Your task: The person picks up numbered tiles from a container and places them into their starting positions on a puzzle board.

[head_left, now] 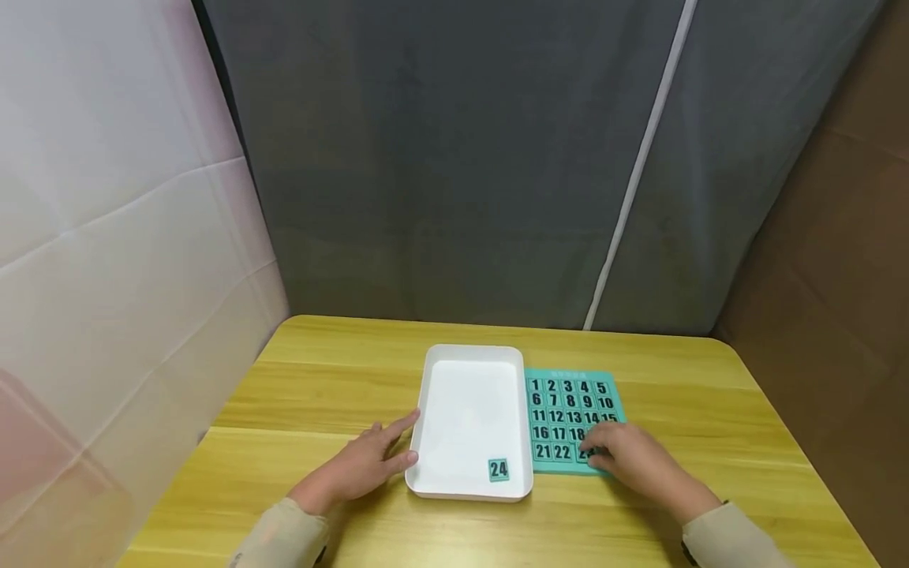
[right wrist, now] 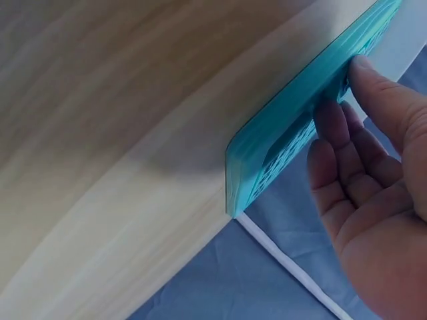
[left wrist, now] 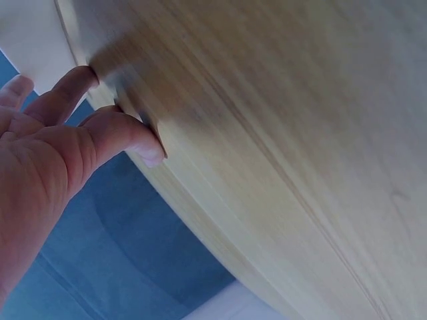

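Observation:
My left hand (head_left: 364, 465) is beside the white tray (head_left: 472, 394), with thumb and index finger spread at its left rim. In the left wrist view the left hand (left wrist: 63, 127) shows fingers extended over the wood. A loose teal tile marked 24 (head_left: 499, 469) lies near the tray's front right corner. My right hand (head_left: 632, 457) is over the lower right of the teal number board (head_left: 568, 468), pinching the tile marked 23 (head_left: 585, 454) between thumb and fingers. In the right wrist view, the thumb and fingertips of the right hand (right wrist: 373, 173) meet the board's face.
The board stands against the tray's right side, its rows showing numbers from 1 upward. Both lie on a wooden table (head_left: 341, 355). A grey curtain (head_left: 454, 158) hangs behind, a white sheet (head_left: 128, 197) at left and a brown panel (head_left: 831, 315) at right.

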A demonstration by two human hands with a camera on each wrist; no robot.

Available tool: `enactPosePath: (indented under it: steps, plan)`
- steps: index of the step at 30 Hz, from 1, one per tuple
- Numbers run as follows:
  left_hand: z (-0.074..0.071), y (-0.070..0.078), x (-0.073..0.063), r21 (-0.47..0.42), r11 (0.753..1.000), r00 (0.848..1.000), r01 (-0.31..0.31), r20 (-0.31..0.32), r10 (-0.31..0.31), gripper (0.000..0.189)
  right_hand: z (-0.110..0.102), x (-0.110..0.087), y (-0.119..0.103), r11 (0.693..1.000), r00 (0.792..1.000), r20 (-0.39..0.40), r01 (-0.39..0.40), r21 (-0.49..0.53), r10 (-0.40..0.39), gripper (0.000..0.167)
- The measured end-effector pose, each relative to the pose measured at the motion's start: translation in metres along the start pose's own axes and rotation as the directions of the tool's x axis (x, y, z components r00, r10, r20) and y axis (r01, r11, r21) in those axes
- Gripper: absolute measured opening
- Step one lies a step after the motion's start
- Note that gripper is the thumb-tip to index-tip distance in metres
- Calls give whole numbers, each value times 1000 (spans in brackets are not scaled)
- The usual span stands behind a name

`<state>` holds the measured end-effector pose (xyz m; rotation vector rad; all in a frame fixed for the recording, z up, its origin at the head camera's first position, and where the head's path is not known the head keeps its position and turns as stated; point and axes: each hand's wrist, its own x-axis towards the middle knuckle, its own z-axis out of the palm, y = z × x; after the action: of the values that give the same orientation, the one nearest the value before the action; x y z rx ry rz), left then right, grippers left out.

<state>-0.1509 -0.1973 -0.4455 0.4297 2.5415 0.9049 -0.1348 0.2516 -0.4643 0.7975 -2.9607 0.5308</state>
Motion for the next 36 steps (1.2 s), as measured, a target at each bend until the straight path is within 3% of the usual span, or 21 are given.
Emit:
enactPosePath:
  steps: [5, 7, 11, 13, 15, 17, 19, 23, 25, 32, 36]
  plan:
    - [1, 1, -1, -1, 1000, 1000, 8, 0, -8, 69, 2, 2, -5, 999, 999, 28, 25, 36, -26, 10]
    - [1, 1, -1, 2, 1000, 1000, 5, 2, -5, 70, 3, 2, -9, 1000, 1000, 30, -10, 21, 9, 9]
    - [-2, 1, -2, 7, 1000, 1000, -2, 12, 1, 71, 2, 10, -26, 992, 995, -61, -82, -91, 77, 10]
    - [-3, 0, -2, 11, 1000, 1000, -3, 10, 3, 70, 2, 19, -39, 992, 992, -120, -40, -117, 26, 11]
    - [-4, -1, -3, 18, 1000, 1000, -6, 5, 6, 71, 3, 30, -55, 991, 988, -136, 60, -117, -76, 11]
    - [-4, -3, -2, 18, 1000, 1000, -10, 2, 9, 71, 6, 41, -70, 979, 977, -101, 179, -98, -189, 10]
    - [-3, -3, -2, 16, 1000, 1000, -13, 5, 13, 71, 12, 50, -83, 966, 969, -25, 241, -93, -244, 8]
    - [1, -4, 0, 3, 1000, 1000, -27, 16, 27, 71, 24, 64, -99, 965, 970, 125, 225, -134, -209, 9]
    - [1, -3, 0, 0, 999, 999, -33, 18, 33, 71, 28, 67, -103, 968, 971, 158, 201, -148, -177, 11]
    - [0, -5, -3, 3, 1000, 1000, -29, -6, 29, 70, 35, 73, -104, 975, 975, 134, 193, -111, -178, 13]
    - [1, -5, -2, 0, 1000, 1000, -31, 3, 31, 70, 32, 69, -97, 972, 976, 66, 214, -101, -208, 15]
